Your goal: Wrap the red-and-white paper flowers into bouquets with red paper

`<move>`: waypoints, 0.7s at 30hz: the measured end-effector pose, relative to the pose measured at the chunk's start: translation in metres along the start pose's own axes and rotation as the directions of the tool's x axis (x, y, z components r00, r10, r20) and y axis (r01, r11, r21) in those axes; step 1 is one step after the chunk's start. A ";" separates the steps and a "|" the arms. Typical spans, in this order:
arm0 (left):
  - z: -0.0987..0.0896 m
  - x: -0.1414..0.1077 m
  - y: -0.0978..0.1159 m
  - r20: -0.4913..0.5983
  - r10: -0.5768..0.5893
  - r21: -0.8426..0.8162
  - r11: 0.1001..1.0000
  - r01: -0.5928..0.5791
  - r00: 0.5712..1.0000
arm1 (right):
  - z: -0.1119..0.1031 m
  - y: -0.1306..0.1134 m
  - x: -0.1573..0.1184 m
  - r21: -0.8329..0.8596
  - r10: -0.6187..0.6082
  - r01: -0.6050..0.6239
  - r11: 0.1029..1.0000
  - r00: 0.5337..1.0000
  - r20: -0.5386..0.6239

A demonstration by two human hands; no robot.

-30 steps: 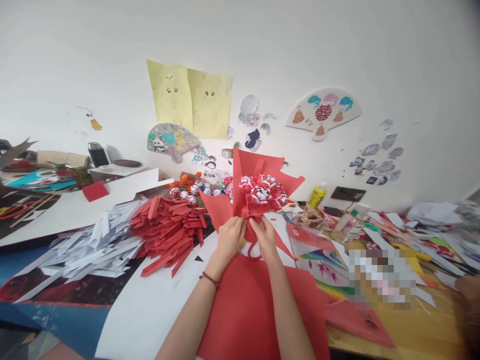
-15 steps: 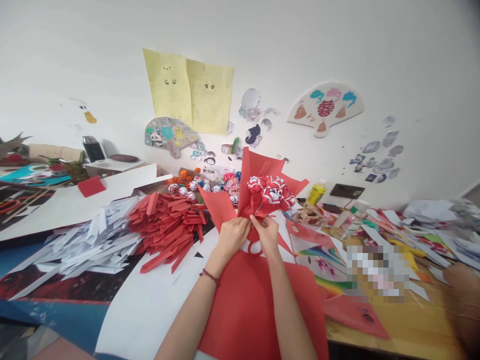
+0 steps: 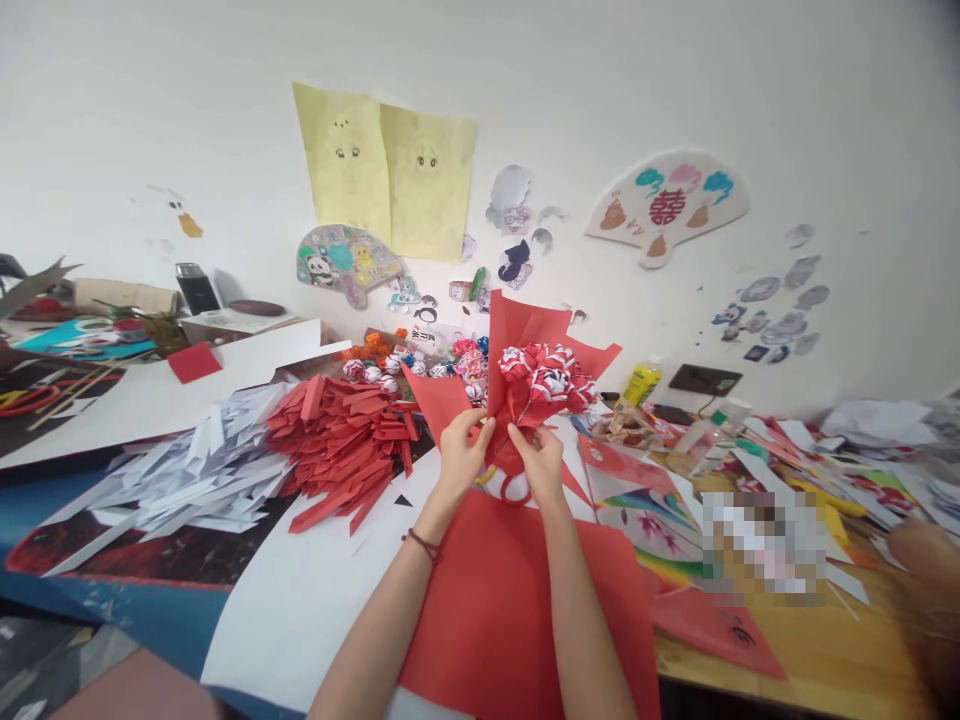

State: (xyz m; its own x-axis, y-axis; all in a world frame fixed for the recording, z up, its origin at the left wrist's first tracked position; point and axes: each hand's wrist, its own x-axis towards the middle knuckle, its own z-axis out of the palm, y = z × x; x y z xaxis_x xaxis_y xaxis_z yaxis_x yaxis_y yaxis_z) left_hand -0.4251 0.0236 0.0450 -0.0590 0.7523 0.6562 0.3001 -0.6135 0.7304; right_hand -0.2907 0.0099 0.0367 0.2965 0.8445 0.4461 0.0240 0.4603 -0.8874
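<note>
A bouquet of red-and-white folded paper flowers (image 3: 551,382) stands upright inside red wrapping paper (image 3: 517,325). My left hand (image 3: 463,448) pinches the wrapping paper's left fold between thumb and fingers. On the other side, my right hand (image 3: 538,455) grips the gathered paper just below the flowers. Under the hands, the red handles of a pair of scissors (image 3: 516,490) show partly; the blades are hidden. A large red paper sheet (image 3: 517,590) lies beneath my forearms, over a white sheet (image 3: 300,610).
Piles of folded white paper strips (image 3: 202,465) and red paper strips (image 3: 345,440) lie to the left. Smaller paper flowers (image 3: 375,370) sit behind. A yellow bottle (image 3: 643,382) and paper scraps crowd the right. Another person's hand (image 3: 919,560) is at the right edge.
My hands have moved slightly apart at the neck of the bouquet, the left one shifting up along the wrapping. The whole view has shifted a little.
</note>
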 end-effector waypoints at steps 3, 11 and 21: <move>0.002 0.000 -0.005 0.005 0.005 -0.020 1.000 -0.005 1.000 | 0.000 0.000 0.000 -0.036 -0.035 0.036 0.999 0.999 0.030; -0.001 0.000 -0.002 0.082 0.120 0.234 0.963 -0.136 0.989 | 0.001 0.000 -0.004 -0.322 -0.143 0.143 0.936 0.989 0.025; 0.010 -0.001 -0.006 0.096 -0.159 -0.093 0.981 0.168 0.983 | 0.003 -0.005 -0.004 -0.173 -0.095 0.096 0.980 0.995 0.009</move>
State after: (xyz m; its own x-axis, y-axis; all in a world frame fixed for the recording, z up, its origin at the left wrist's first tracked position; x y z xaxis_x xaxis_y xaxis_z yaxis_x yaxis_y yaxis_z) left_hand -0.4171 0.0290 0.0377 -0.0138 0.8597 0.5106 0.1959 -0.4984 0.8445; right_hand -0.2949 0.0048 0.0401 0.2840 0.7992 0.5298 0.2174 0.4845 -0.8474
